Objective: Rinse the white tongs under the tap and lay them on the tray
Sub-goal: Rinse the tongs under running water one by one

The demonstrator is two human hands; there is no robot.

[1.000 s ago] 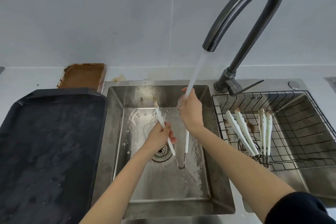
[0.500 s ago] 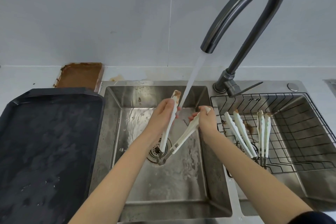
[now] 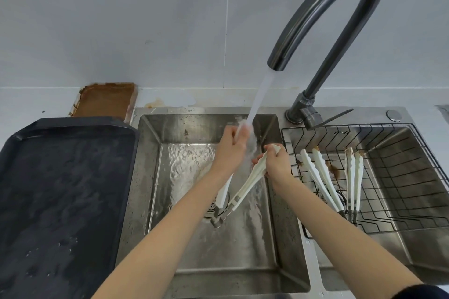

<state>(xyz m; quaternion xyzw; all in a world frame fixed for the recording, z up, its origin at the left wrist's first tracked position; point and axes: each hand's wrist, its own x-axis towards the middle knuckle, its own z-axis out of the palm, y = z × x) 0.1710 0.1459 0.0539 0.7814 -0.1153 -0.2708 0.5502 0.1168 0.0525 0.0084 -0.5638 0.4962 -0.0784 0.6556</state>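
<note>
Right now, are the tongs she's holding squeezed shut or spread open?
Spread open. The left hand holds one arm of the white tongs under the water, the right hand holds the other; they meet only at the metal hinge.

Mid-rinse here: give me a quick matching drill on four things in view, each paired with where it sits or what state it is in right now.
Things:
1. tongs
2. tray
3. wire basket
4. tap

Places or states:
A. running water into the left basin
B. sits in the right basin, holding two more pairs of stained white tongs
C. held spread open by the left hand and right hand
D. dark and wet, left of the sink

Pairs: 1-C, 2-D, 3-B, 4-A
</note>
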